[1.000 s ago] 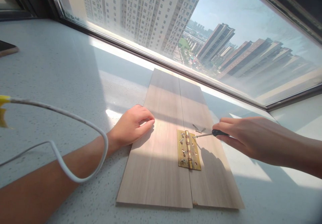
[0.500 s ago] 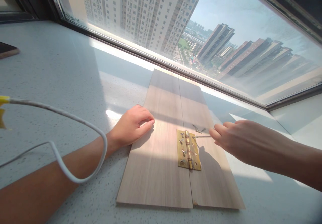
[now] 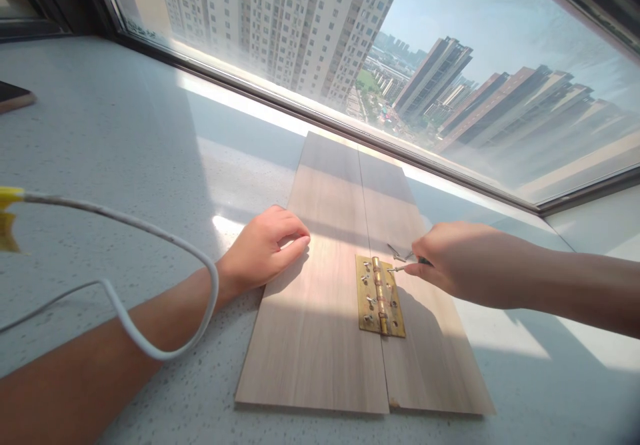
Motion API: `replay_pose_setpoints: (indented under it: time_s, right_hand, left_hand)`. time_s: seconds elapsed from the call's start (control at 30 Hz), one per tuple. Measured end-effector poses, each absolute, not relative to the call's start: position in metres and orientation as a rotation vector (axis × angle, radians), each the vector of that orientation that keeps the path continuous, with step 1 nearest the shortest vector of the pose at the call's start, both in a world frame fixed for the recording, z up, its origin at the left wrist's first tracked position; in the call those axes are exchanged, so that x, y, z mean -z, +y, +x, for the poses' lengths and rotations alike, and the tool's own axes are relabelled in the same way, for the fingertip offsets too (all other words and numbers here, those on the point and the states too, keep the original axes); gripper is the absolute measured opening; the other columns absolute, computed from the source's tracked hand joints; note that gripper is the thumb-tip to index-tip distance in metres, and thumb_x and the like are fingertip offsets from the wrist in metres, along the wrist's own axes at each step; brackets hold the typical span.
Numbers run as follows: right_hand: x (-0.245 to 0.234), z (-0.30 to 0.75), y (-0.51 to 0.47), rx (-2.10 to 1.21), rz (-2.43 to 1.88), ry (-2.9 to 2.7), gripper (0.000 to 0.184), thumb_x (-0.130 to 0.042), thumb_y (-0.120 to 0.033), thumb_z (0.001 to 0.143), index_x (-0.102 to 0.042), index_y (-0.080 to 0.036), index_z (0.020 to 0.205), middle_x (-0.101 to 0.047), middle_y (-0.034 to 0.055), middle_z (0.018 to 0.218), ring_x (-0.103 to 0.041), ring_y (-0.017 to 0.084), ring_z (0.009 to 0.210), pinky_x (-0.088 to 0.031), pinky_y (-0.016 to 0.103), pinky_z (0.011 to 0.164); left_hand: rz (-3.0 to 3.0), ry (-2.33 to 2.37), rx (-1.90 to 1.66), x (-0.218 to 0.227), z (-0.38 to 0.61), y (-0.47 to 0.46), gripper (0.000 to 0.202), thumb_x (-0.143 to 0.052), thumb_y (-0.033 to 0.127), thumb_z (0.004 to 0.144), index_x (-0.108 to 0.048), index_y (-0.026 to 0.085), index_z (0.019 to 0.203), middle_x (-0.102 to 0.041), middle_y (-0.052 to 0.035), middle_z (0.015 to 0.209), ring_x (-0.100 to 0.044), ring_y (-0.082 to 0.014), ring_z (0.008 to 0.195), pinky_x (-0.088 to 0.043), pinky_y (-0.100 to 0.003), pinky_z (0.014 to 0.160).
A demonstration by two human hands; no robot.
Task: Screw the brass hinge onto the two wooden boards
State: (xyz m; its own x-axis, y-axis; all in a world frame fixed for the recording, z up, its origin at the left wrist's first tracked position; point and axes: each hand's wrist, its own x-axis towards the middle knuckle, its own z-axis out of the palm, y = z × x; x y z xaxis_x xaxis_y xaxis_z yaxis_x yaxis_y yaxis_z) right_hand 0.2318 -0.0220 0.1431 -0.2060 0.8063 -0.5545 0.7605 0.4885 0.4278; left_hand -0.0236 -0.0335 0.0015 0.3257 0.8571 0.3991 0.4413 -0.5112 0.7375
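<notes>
The right hand clamps a dark-handled metal screwdriver, tip at one o'clock on a rectangular brass hinge atop pale wooden boards; the left hand (thumb and fingertips together) rests at ten o'clock.

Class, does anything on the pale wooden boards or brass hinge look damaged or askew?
The right pale wooden board looks chipped and brownish at its near corner beside the seam; on the brass hinge, silver screws stick up at uneven angles.
</notes>
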Motion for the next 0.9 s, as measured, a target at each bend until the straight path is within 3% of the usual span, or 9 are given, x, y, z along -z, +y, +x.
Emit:
replay_pose_setpoints:
  time_s: [0.1,0.23,0.3,0.47,0.6,0.7,0.9]
  right_hand:
    - [-0.141,0.234,-0.017,0.133,1.623,1.809,0.042,-0.045,-0.045,0.09,-0.05,-0.021,0.056,-0.05,0.0034,0.056,-0.042,0.014,0.045,-0.029,0.029,0.044]
    - [-0.143,0.238,-0.015,0.525,1.985,1.515,0.04,-0.046,-0.052,0.087,-0.056,-0.022,0.064,-0.04,-0.0022,0.052,-0.029,0.01,0.037,-0.02,0.028,0.04]
    - [-0.145,0.24,-0.018,0.536,1.99,1.54,0.033,-0.051,-0.051,0.085,-0.059,-0.022,0.072,-0.044,-0.0016,0.056,-0.034,0.011,0.039,-0.021,0.027,0.04]
    - [-0.145,0.251,-0.028,0.031,1.435,2.103,0.002,-0.06,-0.024,0.079,-0.059,-0.022,0.08,-0.058,0.0018,0.069,-0.051,0.015,0.055,-0.03,0.026,0.048]
    - [-0.148,0.264,-0.027,-0.22,0.834,2.363,0.019,-0.053,-0.013,0.087,-0.061,-0.02,0.071,-0.059,0.0024,0.066,-0.05,0.014,0.056,-0.022,0.028,0.051]
    - [-0.15,0.263,-0.024,-0.374,0.536,2.371,0.027,-0.049,0.003,0.08,-0.062,-0.019,0.075,-0.058,0.0015,0.064,-0.046,0.013,0.052,-0.019,0.03,0.051]
    - [-0.144,0.249,-0.014,-0.246,0.526,2.264,0.027,-0.049,0.004,0.076,-0.061,-0.019,0.071,-0.055,0.0004,0.056,-0.038,0.012,0.047,-0.02,0.033,0.054]
  left_hand:
    - [2.09,1.144,-1.087,-0.001,-0.023,-0.033,0.016,-0.055,0.02,0.088,-0.068,0.02,0.079,-0.072,-0.0037,0.083,-0.06,-0.0212,0.085,-0.047,-0.037,0.079]
    - [2.094,1.15,-1.081,-0.001,-0.023,-0.033,0.016,-0.055,0.02,0.088,-0.068,0.019,0.079,-0.072,-0.0039,0.082,-0.06,-0.0211,0.084,-0.047,-0.037,0.078]
    - [2.096,1.149,-1.079,-0.002,-0.023,-0.033,0.016,-0.055,0.021,0.088,-0.068,0.019,0.079,-0.072,-0.0041,0.083,-0.059,-0.021,0.084,-0.047,-0.037,0.078]
    - [2.103,1.156,-1.057,-0.003,-0.024,-0.033,0.017,-0.054,0.021,0.089,-0.068,0.019,0.079,-0.072,-0.0044,0.083,-0.06,-0.0211,0.084,-0.046,-0.037,0.077]
    - [2.095,1.151,-1.053,-0.003,-0.024,-0.033,0.017,-0.054,0.022,0.089,-0.068,0.019,0.08,-0.072,-0.0042,0.084,-0.06,-0.0212,0.085,-0.046,-0.037,0.079]
    - [2.087,1.147,-1.055,-0.003,-0.024,-0.034,0.017,-0.053,0.023,0.089,-0.068,0.019,0.08,-0.072,-0.0041,0.083,-0.06,-0.0211,0.085,-0.047,-0.038,0.079]
    - [2.063,1.167,-1.054,-0.003,-0.024,-0.033,0.017,-0.054,0.022,0.089,-0.069,0.02,0.081,-0.072,-0.0036,0.083,-0.06,-0.0208,0.084,-0.046,-0.037,0.077]
